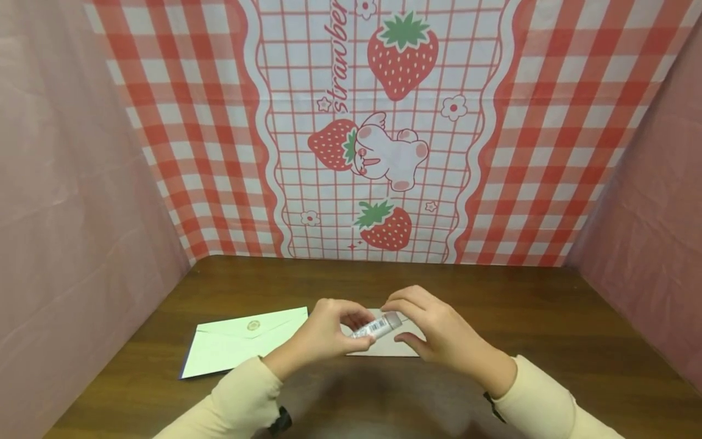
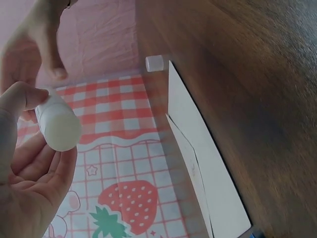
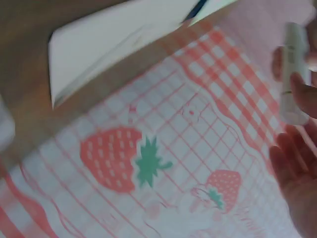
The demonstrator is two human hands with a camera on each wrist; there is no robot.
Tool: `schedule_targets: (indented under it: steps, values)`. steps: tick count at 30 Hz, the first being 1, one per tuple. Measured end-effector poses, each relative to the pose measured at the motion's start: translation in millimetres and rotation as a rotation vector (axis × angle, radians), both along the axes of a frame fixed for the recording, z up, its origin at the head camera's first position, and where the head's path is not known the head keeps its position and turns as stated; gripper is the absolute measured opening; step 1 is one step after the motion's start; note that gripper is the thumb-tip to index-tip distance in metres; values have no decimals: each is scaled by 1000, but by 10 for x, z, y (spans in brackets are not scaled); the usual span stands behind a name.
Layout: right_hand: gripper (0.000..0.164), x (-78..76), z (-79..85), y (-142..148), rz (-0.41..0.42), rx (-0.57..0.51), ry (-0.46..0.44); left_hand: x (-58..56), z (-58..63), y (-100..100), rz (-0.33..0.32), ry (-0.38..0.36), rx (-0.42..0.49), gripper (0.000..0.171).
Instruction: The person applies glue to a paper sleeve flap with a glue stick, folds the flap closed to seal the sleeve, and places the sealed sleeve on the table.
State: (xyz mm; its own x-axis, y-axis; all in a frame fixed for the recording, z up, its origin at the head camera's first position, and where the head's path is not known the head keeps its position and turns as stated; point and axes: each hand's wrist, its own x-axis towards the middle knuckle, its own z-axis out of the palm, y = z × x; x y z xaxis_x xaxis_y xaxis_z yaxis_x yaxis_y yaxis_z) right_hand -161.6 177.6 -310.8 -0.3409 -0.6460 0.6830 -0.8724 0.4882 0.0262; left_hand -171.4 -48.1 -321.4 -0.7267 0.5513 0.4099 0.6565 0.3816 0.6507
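My left hand (image 1: 337, 329) grips a white glue stick (image 1: 373, 328) with a printed label and a barcode, tilted above the table. In the left wrist view one round end of the glue stick (image 2: 63, 130) faces the camera. My right hand (image 1: 439, 326) is beside its other end, thumb and fingers spread apart; the right wrist view shows a gap between this hand (image 3: 302, 183) and the tube. Below the hands lies a pale envelope (image 1: 389, 347), partly covered by them. A small white cap (image 2: 154, 63) rests on the table near that envelope's end.
Another pale envelope (image 1: 236, 350) with a round gold seal and a blue edge lies at the left on the dark wooden table (image 1: 521, 305). A strawberry-print cloth (image 1: 373, 152) hangs at the back, with pink cloth (image 1: 641, 201) on both sides.
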Motion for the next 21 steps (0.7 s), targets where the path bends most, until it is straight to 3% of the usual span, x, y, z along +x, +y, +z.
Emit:
schedule_targets:
  steps: [4, 7, 11, 15, 17, 21]
  values:
    - [28, -27, -5, -39, 66, 63, 201, 5, 11, 10, -13, -65, 28, 18]
    - [9, -37, -38, -39, 85, 7, 221, 17, 25, 19, -17, -94, 56, 19]
    - [12, -12, -94, -3, -1, -153, 39, 45, 53, 8, -1, -120, 160, 26]
    - [30, 16, -124, 0, -101, -348, -212, 59, 71, -12, 9, -95, 310, 39]
    - [30, 22, -132, -16, -91, -430, -336, 58, 76, -2, 16, -81, 359, 43]
    - [24, 35, -153, -64, 13, -547, -594, 59, 85, 69, 21, -112, 447, 43]
